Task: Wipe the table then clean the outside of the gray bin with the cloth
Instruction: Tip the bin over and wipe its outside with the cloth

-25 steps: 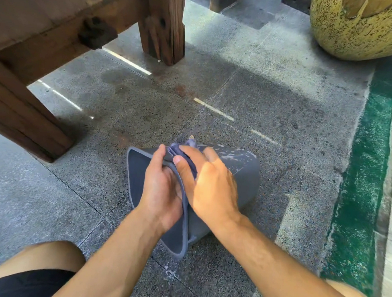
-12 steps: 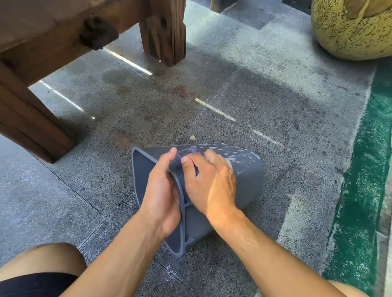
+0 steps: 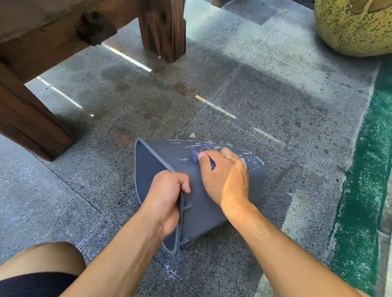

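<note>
Gripping bin (image 3: 166, 155) rim: left hand (image 3: 166, 197); right hand (image 3: 225, 176) presses cloth (image 3: 194, 153).

Gray bin (image 3: 166, 155) lies on its side, dark cloth (image 3: 195, 154) pressed against its wall.

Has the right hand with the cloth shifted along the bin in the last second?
Yes. The right hand and cloth slid from the gray bin's rim toward its base, away from the wooden table leg.

We seem to be on an outdoor patio: speckled terrazzo floor (image 3: 252, 87), rough wooden counter (image 3: 36, 32) at ten o'clock, large speckled yellow pot (image 3: 361, 27) at one o'clock.
</note>
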A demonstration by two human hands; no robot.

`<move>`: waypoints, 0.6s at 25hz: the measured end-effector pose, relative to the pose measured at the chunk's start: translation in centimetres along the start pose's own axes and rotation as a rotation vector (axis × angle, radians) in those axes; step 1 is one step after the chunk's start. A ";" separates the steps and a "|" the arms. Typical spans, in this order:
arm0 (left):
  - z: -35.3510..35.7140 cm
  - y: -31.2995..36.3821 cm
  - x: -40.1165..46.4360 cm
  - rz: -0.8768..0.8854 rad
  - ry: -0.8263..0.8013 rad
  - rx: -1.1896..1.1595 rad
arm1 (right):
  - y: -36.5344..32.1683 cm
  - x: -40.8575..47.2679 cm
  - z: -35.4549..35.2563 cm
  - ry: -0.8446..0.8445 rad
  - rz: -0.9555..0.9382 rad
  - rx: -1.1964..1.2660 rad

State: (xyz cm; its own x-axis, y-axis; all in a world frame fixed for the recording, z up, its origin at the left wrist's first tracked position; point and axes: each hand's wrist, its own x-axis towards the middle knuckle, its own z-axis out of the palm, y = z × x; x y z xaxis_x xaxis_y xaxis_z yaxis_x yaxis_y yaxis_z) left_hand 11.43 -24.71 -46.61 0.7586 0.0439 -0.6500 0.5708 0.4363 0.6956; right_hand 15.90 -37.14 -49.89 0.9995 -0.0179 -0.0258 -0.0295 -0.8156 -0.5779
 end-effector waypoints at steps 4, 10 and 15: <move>-0.2 0.4 0.2 -0.073 -0.028 -0.036 | 1.0 0.8 0.1 0.005 0.019 -0.006; -0.6 0.1 0.7 -0.145 -0.008 -0.044 | 2.1 1.4 -0.2 -0.057 0.069 -0.012; -1.4 0.0 0.9 -0.157 0.051 -0.020 | 5.1 2.9 0.8 -0.061 0.105 -0.064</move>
State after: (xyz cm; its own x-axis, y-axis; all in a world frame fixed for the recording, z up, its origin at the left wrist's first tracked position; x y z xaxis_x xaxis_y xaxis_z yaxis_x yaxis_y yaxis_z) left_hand 11.68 -23.45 -47.64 0.6438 0.0189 -0.7650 0.6739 0.4595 0.5785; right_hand 18.63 -40.93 -53.58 0.9884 -0.0715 -0.1340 -0.1312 -0.8465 -0.5160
